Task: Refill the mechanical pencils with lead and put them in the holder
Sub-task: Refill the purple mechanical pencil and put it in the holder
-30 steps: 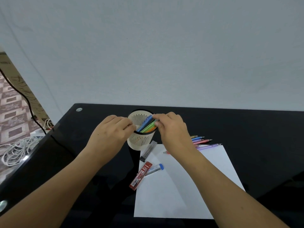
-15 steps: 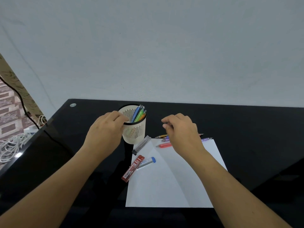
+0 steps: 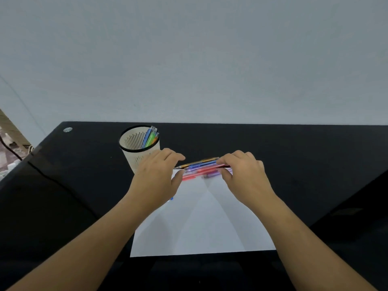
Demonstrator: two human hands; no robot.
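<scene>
Pencils [image 3: 150, 137] stand in the holder [image 3: 134, 157], upper left; a loose bunch [image 3: 201, 168] lies mid-frame, yet to refill, I judge. My left hand [image 3: 156, 177] and right hand [image 3: 244, 175] cup its ends; I cannot tell if they grip.

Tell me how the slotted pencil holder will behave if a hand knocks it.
The holder looks like thin slotted plastic, so it is probably light and easy to slide on the glossy table. It stands upright with pencils leaning to one side, so a high knock might tip it.

A white paper sheet [image 3: 201, 227] lies on a black glass table [image 3: 294, 148] below a grey wall [image 3: 189, 59].
</scene>
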